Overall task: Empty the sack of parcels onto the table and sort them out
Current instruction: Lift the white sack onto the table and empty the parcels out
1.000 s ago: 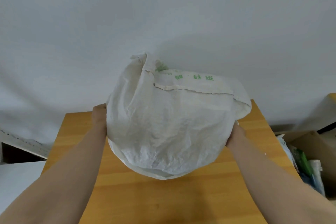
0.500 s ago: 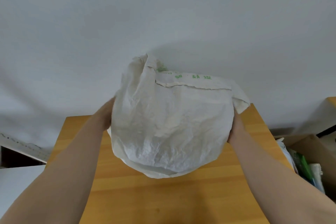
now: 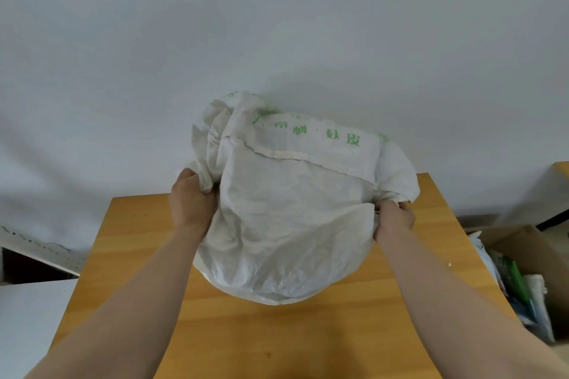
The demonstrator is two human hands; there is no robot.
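Note:
A bulging white woven sack (image 3: pixel 289 224) with green printed characters near its top sits on the wooden table (image 3: pixel 277 338) in the middle of the view. My left hand (image 3: pixel 191 200) grips a bunch of the sack's fabric at its upper left. On the sack's right side, my right hand (image 3: pixel 394 218) grips a fold of the cloth. The parcels are hidden inside the sack.
A white wall rises behind the table. An open cardboard box (image 3: pixel 523 243) with green and white packets stands at the right beyond the table's edge. A white surface (image 3: pixel 27 311) lies at the lower left.
The sack has settled lower onto the table. Both hands slid up from its sides and now bunch the fabric near its top corners.

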